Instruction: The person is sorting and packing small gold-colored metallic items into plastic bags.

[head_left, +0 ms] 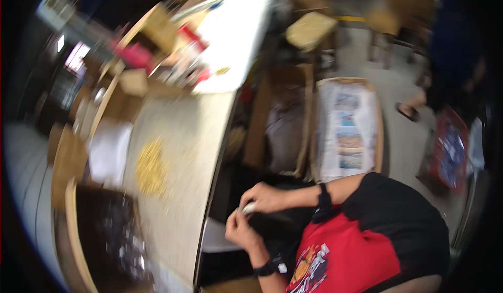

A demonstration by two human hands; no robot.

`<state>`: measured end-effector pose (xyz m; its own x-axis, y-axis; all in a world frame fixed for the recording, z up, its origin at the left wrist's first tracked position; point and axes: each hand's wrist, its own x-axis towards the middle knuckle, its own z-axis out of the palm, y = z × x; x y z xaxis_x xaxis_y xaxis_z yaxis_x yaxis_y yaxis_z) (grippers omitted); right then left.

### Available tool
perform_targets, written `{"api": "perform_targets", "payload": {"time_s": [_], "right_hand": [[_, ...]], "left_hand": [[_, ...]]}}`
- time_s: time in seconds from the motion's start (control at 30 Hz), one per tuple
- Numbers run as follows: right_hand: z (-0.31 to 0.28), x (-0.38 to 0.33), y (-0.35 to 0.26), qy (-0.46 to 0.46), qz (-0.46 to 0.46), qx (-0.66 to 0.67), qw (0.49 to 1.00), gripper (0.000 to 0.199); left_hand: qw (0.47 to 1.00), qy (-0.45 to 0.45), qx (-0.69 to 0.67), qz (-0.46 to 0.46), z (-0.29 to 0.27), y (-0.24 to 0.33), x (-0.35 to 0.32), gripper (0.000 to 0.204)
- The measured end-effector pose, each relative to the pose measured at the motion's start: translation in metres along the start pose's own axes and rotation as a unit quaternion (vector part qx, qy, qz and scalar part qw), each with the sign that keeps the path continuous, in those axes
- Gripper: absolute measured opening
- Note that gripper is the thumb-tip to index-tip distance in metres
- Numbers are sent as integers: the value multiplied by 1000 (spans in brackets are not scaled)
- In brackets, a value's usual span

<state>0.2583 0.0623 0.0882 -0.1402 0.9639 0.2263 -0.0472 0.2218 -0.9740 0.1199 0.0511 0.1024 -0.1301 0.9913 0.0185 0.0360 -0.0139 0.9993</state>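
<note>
Close together beside the table's edge, my two hands meet around a small whitish piece (249, 207), too blurred to name. My right hand (265, 197) pinches it from the far side. The fingers of my left hand (242, 233) are closed and bent up against the same piece. Left of both hands, a loose pile of small yellow pieces (151, 167) lies on the pale tabletop (183, 188). Dark bands go round both my wrists.
A dark box of clear plastic bags (123, 230) stands at the table's near left. Plastic packets (183, 65) and red items lie farther up. To the right are a carton (285, 120), a paper-lined basket (348, 130), a stool (312, 31), a red crate (450, 151) and another person's foot (408, 109).
</note>
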Motion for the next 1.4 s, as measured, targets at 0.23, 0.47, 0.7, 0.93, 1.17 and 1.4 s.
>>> {"api": "perform_targets", "payload": {"time_s": [0.23, 0.47, 0.7, 0.93, 1.17, 1.4], "right_hand": [[-14, -29, 3, 76, -7, -149, 986, 15], [-54, -60, 20, 13, 43, -117, 992, 11], [-156, -162, 76, 123, 3, -325, 938, 22], [-300, -486, -40, 616, 359, -498, 494, 12], [-276, -685, -30, 789, 451, -319, 269, 27], [-245, -448, 110, 480, 541, -362, 588, 20]], "left_hand": [[990, -134, 10, -39, 14, -3, -21, 20], [962, -253, 36, -92, 12, -14, -31, 22], [932, -275, 41, -232, -26, -31, -25, 31], [924, -281, 27, -256, -31, -61, -15, 31], [909, -321, 8, -265, -17, -71, -32, 31], [934, -246, 11, -258, -52, -68, -32, 26]]}}
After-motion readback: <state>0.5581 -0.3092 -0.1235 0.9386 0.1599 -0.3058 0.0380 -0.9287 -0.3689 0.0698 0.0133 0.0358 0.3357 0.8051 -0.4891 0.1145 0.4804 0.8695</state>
